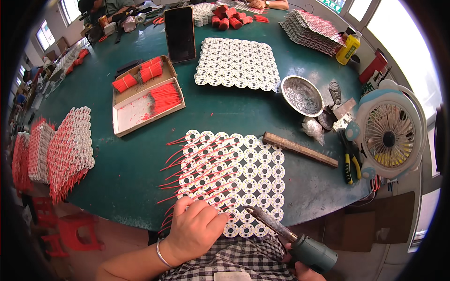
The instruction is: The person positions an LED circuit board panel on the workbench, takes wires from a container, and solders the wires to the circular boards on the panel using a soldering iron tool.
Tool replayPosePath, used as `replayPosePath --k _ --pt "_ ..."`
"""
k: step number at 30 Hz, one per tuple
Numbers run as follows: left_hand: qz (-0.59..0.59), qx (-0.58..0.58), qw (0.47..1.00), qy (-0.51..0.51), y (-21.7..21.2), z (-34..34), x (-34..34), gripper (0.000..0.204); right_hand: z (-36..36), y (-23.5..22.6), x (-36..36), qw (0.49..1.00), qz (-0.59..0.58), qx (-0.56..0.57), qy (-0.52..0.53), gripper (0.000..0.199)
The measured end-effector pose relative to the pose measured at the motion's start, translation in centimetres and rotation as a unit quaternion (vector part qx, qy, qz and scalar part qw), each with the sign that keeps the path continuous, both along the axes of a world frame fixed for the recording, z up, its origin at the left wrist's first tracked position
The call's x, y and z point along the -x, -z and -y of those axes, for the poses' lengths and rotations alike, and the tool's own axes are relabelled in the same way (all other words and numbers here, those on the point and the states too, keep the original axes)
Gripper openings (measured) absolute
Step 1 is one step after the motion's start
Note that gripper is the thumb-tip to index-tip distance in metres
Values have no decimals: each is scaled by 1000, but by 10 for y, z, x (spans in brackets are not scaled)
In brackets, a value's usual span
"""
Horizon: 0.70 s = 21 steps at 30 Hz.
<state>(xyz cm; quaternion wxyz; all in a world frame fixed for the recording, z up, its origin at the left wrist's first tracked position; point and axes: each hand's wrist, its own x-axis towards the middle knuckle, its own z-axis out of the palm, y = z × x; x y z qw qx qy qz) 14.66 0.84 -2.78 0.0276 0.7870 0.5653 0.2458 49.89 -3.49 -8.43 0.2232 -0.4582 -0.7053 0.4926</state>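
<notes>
Stacks of round white boards with red wires (pixel 70 150) lie at the far left of the green worktop (pixel 131 159); behind them a cardboard tray (pixel 145 100) holds red wire bundles; the left hand (pixel 194 229) rests on the near edge of the panel of round boards (pixel 234 178), fingers (pixel 213 216) curled together on a red wire; the right hand (pixel 304 271), mostly hidden, is closed around a soldering iron (pixel 290 239) whose tip touches the panel; a wooden bar (pixel 300 149), metal bowl (pixel 302 96), pliers (pixel 349 164) and small fan (pixel 389 136) stand right.
</notes>
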Motion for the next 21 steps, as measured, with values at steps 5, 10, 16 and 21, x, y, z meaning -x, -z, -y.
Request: replayPosePath --k 5,10,16,21 --pt "4 -27 1000 -13 -3 4 -8 15 10 -2 -1 999 -42 0 31 45" --pt "15 -19 1000 3 0 5 -9 13 11 -10 4 997 -12 -76 14 51" --pt "19 -12 1000 15 4 4 -8 12 4 -34 19 998 41 -36 28 55" --pt "16 -13 1000 17 0 2 -10 10 3 -33 22 999 17 -5 51 56"
